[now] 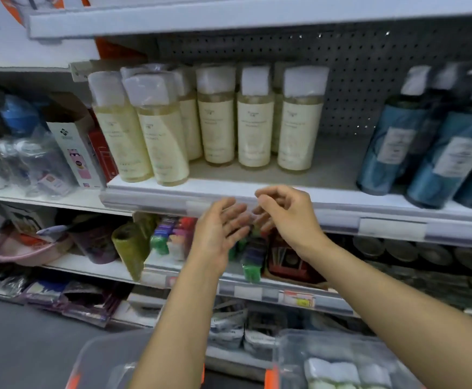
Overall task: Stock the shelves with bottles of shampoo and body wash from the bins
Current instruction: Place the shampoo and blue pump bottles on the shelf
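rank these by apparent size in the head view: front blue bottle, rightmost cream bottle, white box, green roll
1. front blue bottle, largest
2. rightmost cream bottle and white box look alike, so tied
3. green roll, smallest

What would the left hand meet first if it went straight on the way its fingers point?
Most likely the pale grey price rail, just above the left hand. The curled fingers of the right hand lie close beside that line; depth is unclear, so it might brush them first.
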`<state>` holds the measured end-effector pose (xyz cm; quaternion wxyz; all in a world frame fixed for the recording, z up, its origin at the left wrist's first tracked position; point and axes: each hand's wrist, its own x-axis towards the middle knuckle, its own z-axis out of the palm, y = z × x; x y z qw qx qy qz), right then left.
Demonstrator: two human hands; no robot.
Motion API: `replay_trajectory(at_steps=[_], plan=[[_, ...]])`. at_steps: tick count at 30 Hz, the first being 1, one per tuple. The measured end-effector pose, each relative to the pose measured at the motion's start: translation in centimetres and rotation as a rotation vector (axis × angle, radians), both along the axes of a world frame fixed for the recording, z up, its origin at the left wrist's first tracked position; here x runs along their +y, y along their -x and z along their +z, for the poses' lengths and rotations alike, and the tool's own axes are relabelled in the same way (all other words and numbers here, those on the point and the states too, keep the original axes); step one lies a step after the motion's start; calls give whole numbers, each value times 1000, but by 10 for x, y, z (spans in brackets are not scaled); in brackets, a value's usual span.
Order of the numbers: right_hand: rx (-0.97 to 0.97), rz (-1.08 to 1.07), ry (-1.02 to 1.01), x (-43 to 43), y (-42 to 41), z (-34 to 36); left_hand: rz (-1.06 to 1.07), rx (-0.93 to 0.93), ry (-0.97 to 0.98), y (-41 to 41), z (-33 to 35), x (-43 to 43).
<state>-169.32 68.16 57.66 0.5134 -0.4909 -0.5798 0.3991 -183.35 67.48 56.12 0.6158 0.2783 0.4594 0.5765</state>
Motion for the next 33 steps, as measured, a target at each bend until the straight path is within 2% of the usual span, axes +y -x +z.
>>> replay_trajectory(at_steps=[8, 16, 23, 26, 33], plan=[[-46, -28, 230, -46, -115, -78, -167, 10, 237, -111, -77, -33], [-87, -46, 706, -82, -196, -220, -253, -37, 614, -179, -221, -79], [24, -118, 1067, -110, -214, -334, -214, 34, 878, -201, -324, -98], [38, -100, 1176, -118, -214, -373, -204, 86, 926, -204, -360, -103], [-18, -75, 1348, -128, -196, -445, -149, 80, 962, -206, -443, -114]])
